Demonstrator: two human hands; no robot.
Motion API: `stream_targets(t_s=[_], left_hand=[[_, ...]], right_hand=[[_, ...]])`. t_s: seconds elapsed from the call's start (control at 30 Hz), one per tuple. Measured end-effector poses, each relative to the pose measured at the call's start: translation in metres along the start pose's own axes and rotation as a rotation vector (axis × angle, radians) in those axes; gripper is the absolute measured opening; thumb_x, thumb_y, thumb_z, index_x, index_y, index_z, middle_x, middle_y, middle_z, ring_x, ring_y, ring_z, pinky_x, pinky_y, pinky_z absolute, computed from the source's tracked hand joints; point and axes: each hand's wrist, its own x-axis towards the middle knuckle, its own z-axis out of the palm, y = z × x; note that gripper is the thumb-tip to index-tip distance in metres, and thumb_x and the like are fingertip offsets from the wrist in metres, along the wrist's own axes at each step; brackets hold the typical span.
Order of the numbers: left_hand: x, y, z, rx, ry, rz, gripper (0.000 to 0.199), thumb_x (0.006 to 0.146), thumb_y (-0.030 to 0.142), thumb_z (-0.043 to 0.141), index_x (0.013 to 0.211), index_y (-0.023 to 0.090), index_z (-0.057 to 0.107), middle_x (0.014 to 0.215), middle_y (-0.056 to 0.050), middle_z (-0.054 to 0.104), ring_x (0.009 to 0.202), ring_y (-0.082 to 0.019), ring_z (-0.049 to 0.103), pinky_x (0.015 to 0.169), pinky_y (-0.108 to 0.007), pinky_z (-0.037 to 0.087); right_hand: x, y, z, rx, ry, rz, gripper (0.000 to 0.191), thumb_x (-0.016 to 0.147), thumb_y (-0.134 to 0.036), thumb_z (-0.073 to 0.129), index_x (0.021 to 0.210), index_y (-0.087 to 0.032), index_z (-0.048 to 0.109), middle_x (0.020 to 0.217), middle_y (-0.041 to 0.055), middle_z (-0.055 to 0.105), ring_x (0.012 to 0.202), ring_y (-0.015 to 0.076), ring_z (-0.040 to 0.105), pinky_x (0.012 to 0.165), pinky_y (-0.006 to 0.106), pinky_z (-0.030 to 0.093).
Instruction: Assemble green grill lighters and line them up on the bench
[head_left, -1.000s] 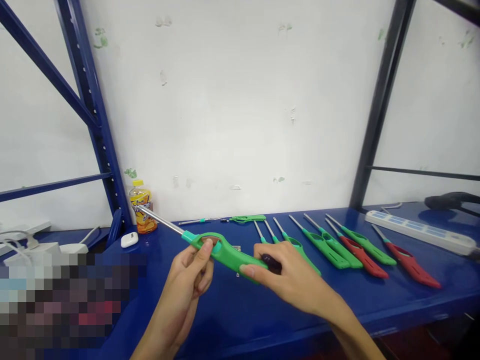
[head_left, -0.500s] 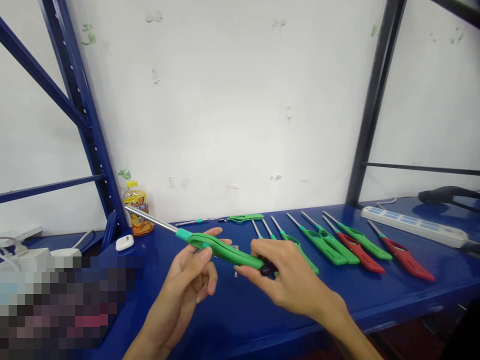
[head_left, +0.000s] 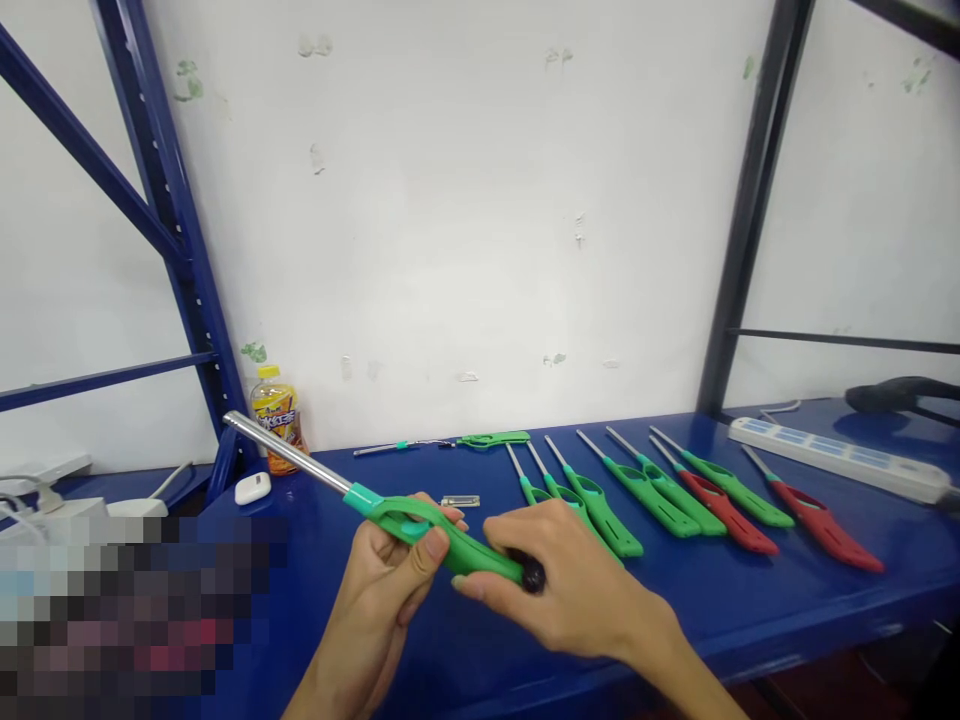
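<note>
A green long-nosed gas lighter (head_left: 472, 558) is held up over the table, its metal tube slanting to the upper left. My left hand (head_left: 390, 585) is closed around the middle of it, thumb near the trigger opening. At the lighter's rear end my right hand (head_left: 577, 585) grips, thumb below and fingers above. A black round-ended piece (head_left: 533, 574) shows between the right fingers and the lighter's end; its remainder is hidden by the hand. On the table behind the hands lies a small metal piece (head_left: 460, 501).
Several green lighters (head_left: 649, 495) and red lighters (head_left: 817, 525) lie in a row at right. A green casing (head_left: 495, 439) and a separate metal tube (head_left: 379, 449) rest by the wall. Around stand a bottle (head_left: 275, 420), a white case (head_left: 253, 488), a power strip (head_left: 840, 458) and rack posts (head_left: 754, 215).
My left fingers have closed more firmly around the lighter. The lighter and both hands have shifted slightly down, uncovering the small metal piece and more of the black piece.
</note>
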Motion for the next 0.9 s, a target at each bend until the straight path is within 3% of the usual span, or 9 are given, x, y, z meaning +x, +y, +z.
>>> stream_targets(t_s=[0.2,0.37,0.47,0.57,0.67,0.8,0.9], left_hand=[[0.002,-0.004,-0.003,-0.015,0.015,0.006,0.046,0.067,0.047,0.096,0.090,0.013,0.076,0.074,0.001,0.068,0.046,0.002,0.022,0.050,-0.017,0.026],[0.003,-0.005,0.000,0.078,-0.040,0.022,0.046,0.075,0.052,0.090,0.094,0.013,0.077,0.066,0.001,0.063,0.045,-0.001,0.033,0.047,-0.018,0.029],[0.000,0.001,0.004,0.062,-0.091,-0.004,0.046,0.082,0.052,0.084,0.111,0.017,0.076,0.093,-0.007,0.073,0.045,-0.003,0.045,0.042,-0.018,0.030],[-0.005,0.006,0.005,-0.065,-0.205,-0.081,0.053,0.082,0.046,0.083,0.128,0.024,0.069,0.115,-0.010,0.071,0.049,-0.005,0.054,0.037,-0.017,0.032],[-0.008,0.005,0.003,-0.120,-0.215,-0.156,0.052,0.078,0.038,0.088,0.123,0.021,0.068,0.105,-0.008,0.071,0.054,-0.008,0.059,0.035,-0.016,0.034],[-0.008,0.000,0.003,-0.151,-0.137,-0.236,0.052,0.077,0.043,0.089,0.118,0.019,0.068,0.085,-0.004,0.069,0.060,-0.012,0.063,0.039,-0.017,0.039],[-0.004,0.000,0.005,-0.181,-0.074,-0.291,0.048,0.078,0.043,0.088,0.115,0.019,0.068,0.088,-0.006,0.072,0.063,-0.014,0.066,0.037,-0.015,0.037]], right_hand=[[-0.002,0.002,0.003,-0.055,0.071,-0.084,0.048,0.097,-0.039,0.063,0.067,-0.021,0.031,0.060,-0.0079,0.032,0.055,0.0094,0.022,0.056,0.030,0.014],[-0.001,0.004,0.001,0.069,0.053,-0.049,0.051,0.098,-0.041,0.061,0.063,-0.019,0.031,0.056,-0.0082,0.027,0.052,0.0080,0.023,0.055,0.029,0.017],[0.003,0.005,0.000,0.283,-0.014,0.028,0.056,0.101,-0.046,0.058,0.058,-0.019,0.034,0.055,-0.0077,0.025,0.050,0.0072,0.025,0.052,0.027,0.020],[0.004,0.005,-0.002,0.542,-0.091,0.124,0.061,0.103,-0.057,0.052,0.057,-0.018,0.044,0.054,-0.0065,0.033,0.050,0.0074,0.030,0.050,0.026,0.023],[0.002,0.003,-0.008,0.723,-0.179,0.259,0.066,0.100,-0.069,0.050,0.057,-0.018,0.051,0.050,-0.0048,0.043,0.046,0.0080,0.039,0.046,0.024,0.028],[-0.003,0.001,-0.018,0.778,-0.239,0.356,0.068,0.100,-0.072,0.045,0.067,-0.017,0.069,0.056,-0.0010,0.062,0.045,0.0088,0.048,0.052,0.023,0.039],[-0.006,0.004,-0.021,0.785,-0.231,0.358,0.073,0.102,-0.072,0.040,0.068,-0.017,0.072,0.051,-0.0021,0.058,0.044,0.0085,0.045,0.055,0.024,0.039]])
